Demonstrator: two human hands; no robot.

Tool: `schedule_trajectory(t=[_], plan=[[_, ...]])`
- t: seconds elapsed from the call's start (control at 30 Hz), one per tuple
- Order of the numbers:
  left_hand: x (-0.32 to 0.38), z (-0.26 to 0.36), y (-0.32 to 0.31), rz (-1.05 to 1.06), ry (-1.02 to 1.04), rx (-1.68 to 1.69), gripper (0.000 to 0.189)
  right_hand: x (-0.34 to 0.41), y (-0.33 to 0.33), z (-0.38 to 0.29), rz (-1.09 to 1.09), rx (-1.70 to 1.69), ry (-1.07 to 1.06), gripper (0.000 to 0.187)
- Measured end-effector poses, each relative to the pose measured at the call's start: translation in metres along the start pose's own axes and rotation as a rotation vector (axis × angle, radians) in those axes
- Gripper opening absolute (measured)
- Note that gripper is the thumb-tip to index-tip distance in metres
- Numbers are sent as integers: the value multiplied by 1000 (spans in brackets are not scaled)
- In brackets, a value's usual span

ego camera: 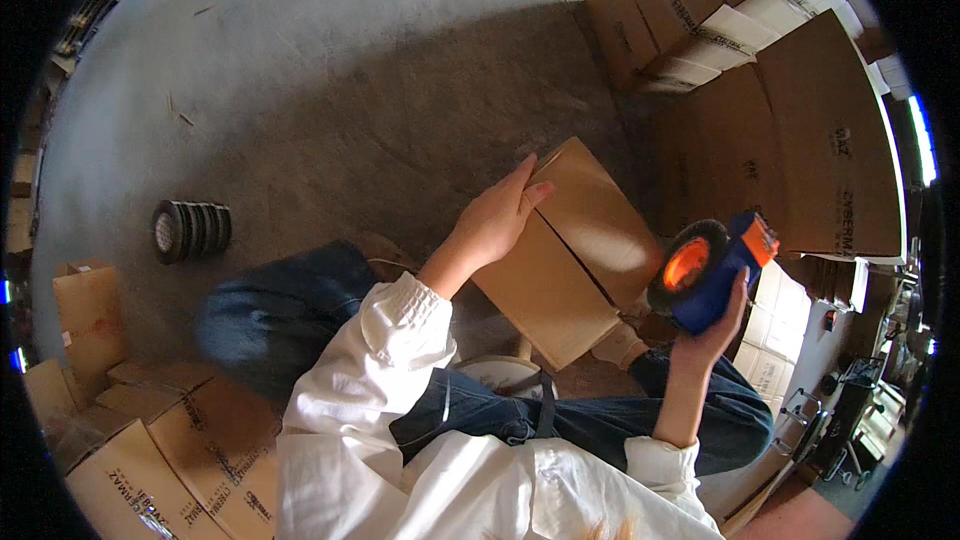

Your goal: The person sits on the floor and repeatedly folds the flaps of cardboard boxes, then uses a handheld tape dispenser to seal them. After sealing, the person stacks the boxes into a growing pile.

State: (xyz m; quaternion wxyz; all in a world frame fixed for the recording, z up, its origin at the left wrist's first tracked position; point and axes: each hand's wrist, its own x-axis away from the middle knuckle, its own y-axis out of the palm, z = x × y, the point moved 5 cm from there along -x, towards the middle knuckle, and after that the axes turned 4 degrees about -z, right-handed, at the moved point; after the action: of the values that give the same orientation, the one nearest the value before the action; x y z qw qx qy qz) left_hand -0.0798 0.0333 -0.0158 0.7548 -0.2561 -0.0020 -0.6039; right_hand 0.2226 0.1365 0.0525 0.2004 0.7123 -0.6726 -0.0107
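A cardboard box [559, 255] with a dark seam between its flaps is held in front of me, above the floor between my knees. My left hand [491, 214] grips its upper left edge, with the thumb on the top face. In my right hand [716, 322] is a blue tape dispenser [709, 300] with an orange hub and an orange front part, carrying a dark roll of tape [658, 289]. The dispenser is off the box's right side, close to its right corner. Part of a round stool seat [499, 371] shows below the box.
Several dark tape rolls [191, 231] lie in a row on the concrete floor at left. Printed cartons [202, 457] fill the lower left, beside an upright open carton [90, 315]. Large cartons [795, 142] stand at right. A wheeled cart [855, 405] and part of another person's arm [799, 514] are lower right.
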Motion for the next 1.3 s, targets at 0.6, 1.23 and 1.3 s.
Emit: schedule_trajectory(t=[0.6, 1.23, 1.3], plan=[[56, 77, -20, 520, 358, -103, 28, 34, 84, -16, -698, 617, 571, 69], [-11, 13, -69, 188, 64, 600, 18, 31, 125, -27, -719, 841, 626, 62], [-23, -16, -109, 351, -31, 421, 18, 33, 120, -29, -733, 798, 653, 62]])
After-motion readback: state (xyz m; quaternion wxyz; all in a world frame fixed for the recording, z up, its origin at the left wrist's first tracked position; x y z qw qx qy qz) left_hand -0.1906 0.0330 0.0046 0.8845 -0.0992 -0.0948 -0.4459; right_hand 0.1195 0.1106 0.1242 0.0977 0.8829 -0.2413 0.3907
